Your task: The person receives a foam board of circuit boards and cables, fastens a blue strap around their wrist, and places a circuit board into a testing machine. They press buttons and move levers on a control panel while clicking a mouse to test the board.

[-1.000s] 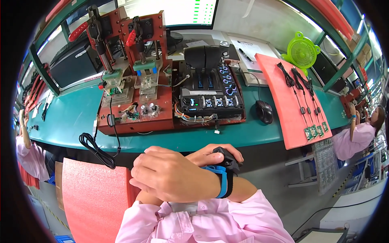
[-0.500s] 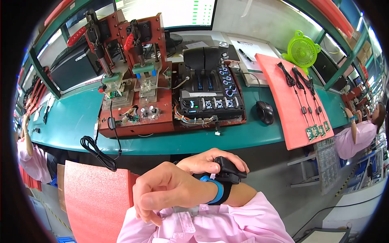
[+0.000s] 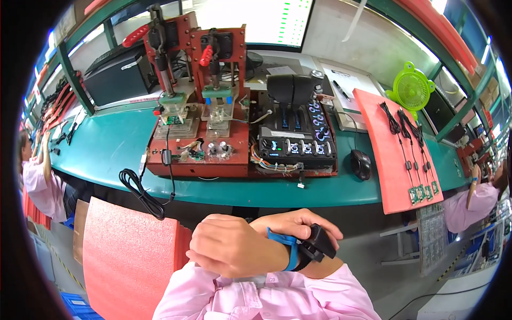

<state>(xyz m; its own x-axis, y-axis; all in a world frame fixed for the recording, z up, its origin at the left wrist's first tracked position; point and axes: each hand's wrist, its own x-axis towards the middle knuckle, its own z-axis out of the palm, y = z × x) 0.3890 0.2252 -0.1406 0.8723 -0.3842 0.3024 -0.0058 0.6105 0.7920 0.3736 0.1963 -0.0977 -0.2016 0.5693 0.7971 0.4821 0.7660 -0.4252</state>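
Note:
My forearms cross in front of my pink shirt. My right hand point(image 3: 226, 248) reaches toward the left, its fingers curled in and nothing visible in them. On that wrist sit a blue wristband point(image 3: 292, 250) and, beside it, a black boxy device point(image 3: 321, 242) on a black strap. Passing behind the right hand, my left hand point(image 3: 290, 221) closes over the device, with the thumb on the near side and the fingers along its far side. Part of the blue band stands up from the wrist. The left wrist is hidden behind my right hand.
On the green bench point(image 3: 229, 196) stand a red clamp fixture point(image 3: 205, 165), a black control panel point(image 3: 296, 146) and a mouse point(image 3: 360, 164). Cables with small circuit boards lie on a pink foam sheet point(image 3: 373, 154). A black cable point(image 3: 140, 194) hangs over the edge above stacked pink foam point(image 3: 133, 250). Co-workers sit either side.
My right hand's fingers have curled in further and its back has turned up. The black device has tilted, and the blue band has lifted at one end. The whole view has shifted.

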